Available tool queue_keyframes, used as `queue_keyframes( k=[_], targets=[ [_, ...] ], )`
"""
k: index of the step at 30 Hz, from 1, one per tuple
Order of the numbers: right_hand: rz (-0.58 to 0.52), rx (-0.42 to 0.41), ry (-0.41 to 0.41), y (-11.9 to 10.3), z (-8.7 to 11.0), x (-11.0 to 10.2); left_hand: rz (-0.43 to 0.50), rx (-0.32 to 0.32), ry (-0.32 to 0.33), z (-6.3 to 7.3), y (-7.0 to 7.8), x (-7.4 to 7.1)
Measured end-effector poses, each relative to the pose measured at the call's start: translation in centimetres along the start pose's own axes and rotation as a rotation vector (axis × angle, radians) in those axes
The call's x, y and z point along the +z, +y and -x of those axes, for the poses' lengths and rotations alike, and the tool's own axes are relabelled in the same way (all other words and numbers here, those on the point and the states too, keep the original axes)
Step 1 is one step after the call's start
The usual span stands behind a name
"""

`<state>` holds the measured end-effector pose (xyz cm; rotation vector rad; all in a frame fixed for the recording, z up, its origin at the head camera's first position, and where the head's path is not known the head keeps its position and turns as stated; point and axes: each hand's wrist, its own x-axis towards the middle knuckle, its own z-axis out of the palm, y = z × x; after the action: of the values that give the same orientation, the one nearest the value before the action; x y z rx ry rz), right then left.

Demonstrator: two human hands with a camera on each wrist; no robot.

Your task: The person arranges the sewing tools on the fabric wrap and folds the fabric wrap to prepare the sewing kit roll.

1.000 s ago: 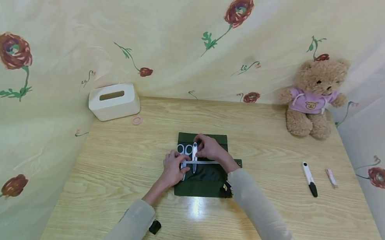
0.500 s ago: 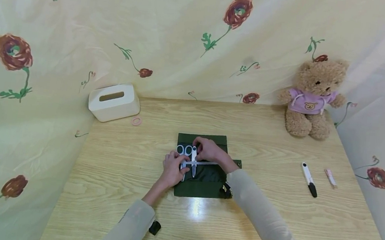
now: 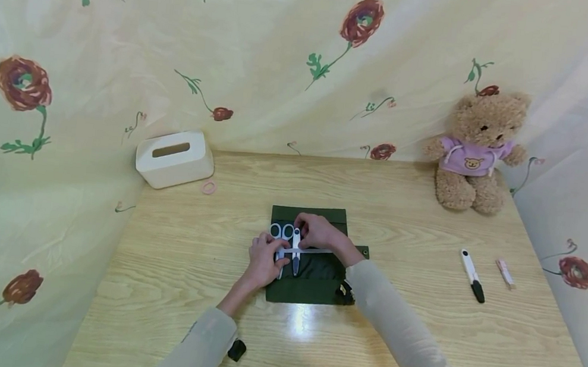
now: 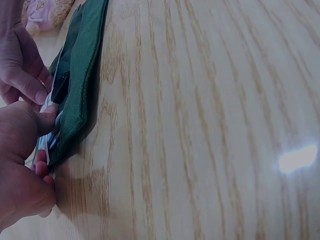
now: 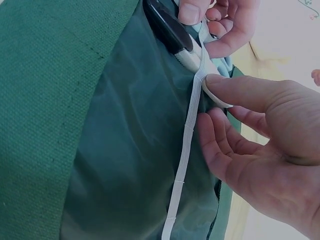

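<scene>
A dark green fabric tool pouch lies unfolded on the table, with a white elastic strap across its inside. Scissors with pale ring handles sit under the strap at the left. My left hand pinches the strap beside the scissors; its grip is partly hidden. Beside them, a slim white tool with a black end runs beneath the strap, black end toward me. Thumb and fingers of my right hand pinch its white far end. The tool's exact kind cannot be told.
Farther right lie another white tool with a black end and a small pink-and-white item. A white tissue box, a pink ring and a teddy bear are at the back. A small black object is near my left sleeve.
My right hand has slid the white tool a little toward me, farther under the strap. The left hand has kept its place.
</scene>
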<state>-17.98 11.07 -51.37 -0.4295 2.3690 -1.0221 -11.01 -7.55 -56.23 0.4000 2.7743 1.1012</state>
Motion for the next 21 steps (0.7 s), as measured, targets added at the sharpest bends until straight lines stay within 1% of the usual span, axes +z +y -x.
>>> queue_keyframes(
  k=[7, 12, 15, 17, 19, 21],
  targets=[
    [0.0, 0.007, -0.006, 0.6, 0.7, -0.3, 0.001, 0.006, -0.006, -0.1, 0.2, 0.5],
    [0.006, -0.015, 0.039, 1.5, 2.1, -1.3, 0.013, 0.02, -0.002, -0.2, 0.3, 0.5],
    [-0.015, -0.027, 0.094, 2.5, 3.6, -2.5, 0.025, 0.047, 0.009, -0.1, 0.3, 0.3],
    [-0.034, -0.052, 0.142, 3.6, 4.9, -3.5, 0.032, 0.06, 0.025, 0.0, 0.4, 0.0],
    [-0.044, -0.07, 0.198, 4.9, 6.5, -4.8, 0.037, 0.057, 0.049, 0.1, 0.5, -0.3],
    [-0.027, -0.077, 0.261, 6.4, 8.5, -6.3, 0.037, 0.041, 0.075, 0.1, 0.6, -0.6]
  ],
)
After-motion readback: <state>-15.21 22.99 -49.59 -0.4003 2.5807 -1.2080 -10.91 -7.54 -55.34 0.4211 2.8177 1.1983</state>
